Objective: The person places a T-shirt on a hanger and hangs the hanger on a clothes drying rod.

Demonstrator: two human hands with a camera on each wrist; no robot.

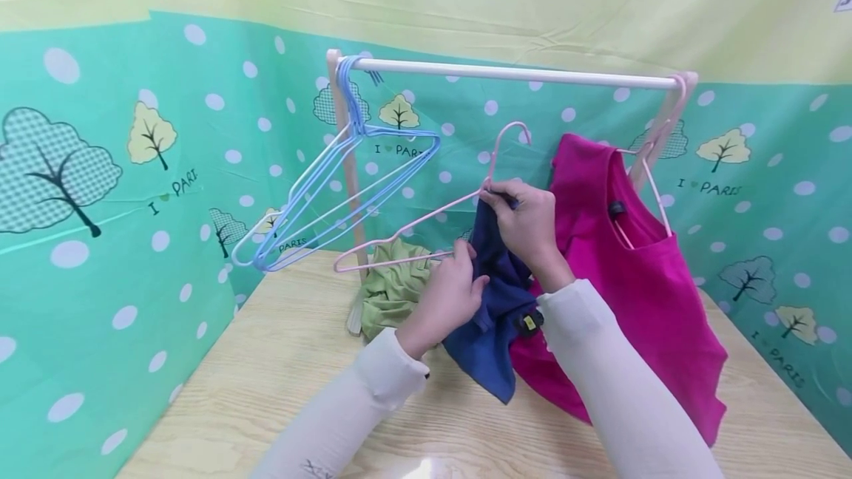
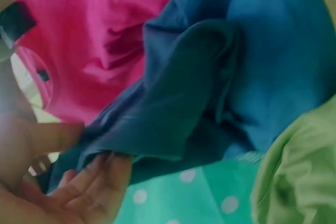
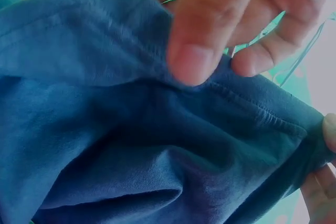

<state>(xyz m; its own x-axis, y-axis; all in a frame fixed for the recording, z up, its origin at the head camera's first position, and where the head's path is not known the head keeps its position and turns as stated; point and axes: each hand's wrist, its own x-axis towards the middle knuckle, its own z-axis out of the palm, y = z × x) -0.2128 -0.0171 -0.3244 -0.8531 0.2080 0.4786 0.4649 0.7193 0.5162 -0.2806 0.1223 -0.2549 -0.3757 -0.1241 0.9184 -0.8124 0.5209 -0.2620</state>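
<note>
A dark blue garment (image 1: 495,301) hangs bunched over a pink wire hanger (image 1: 426,231) held in the air before the rack. My right hand (image 1: 526,220) pinches the blue cloth at the hanger's neck; in the right wrist view its fingers (image 3: 210,40) pinch the hem of the blue garment (image 3: 131,140). My left hand (image 1: 452,287) grips the blue cloth at the hanger's lower bar. The left wrist view shows its fingers (image 2: 89,187) under the blue garment's (image 2: 210,93) folds.
A wooden rack with a white rail (image 1: 512,74) stands on the wooden table (image 1: 279,368). Several blue hangers (image 1: 339,191) hang at its left end. A magenta top (image 1: 632,272) hangs on a pink hanger at the right. A green garment (image 1: 393,287) lies by the rack's left post.
</note>
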